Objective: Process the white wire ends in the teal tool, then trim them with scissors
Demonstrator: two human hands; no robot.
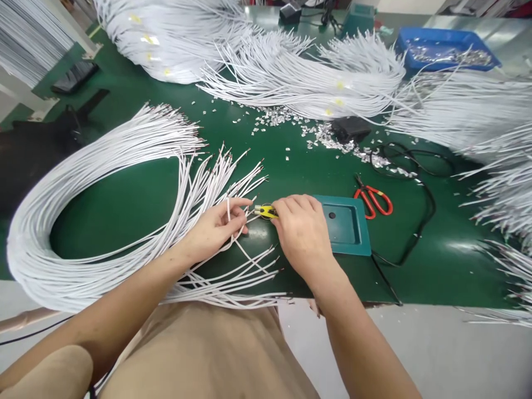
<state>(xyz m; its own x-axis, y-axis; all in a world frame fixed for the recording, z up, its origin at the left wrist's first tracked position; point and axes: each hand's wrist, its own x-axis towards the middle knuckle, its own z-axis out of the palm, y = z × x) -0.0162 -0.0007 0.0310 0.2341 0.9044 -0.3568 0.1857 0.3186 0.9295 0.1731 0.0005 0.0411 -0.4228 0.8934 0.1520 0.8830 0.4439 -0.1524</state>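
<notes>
Now the left hand [216, 227] pinches one white wire [229, 213], and the right hand [301, 233] grips a small yellow tool [266, 211] at its tip. Left of both hands loops the big wire bundle [83, 221], seemingly mostly unworked. Right of the right hand sits a teal tray [347, 227], beyond it red scissors [374, 199]; farther off, metal scraps [324, 136] litter the counter [137, 205].

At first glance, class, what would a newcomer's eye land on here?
White wires loop in a big bundle on the left of the green table, with more heaped at the back. At centre, the left hand pinches one wire while the right hand grips a yellow tool. Red scissors lie right.
</notes>
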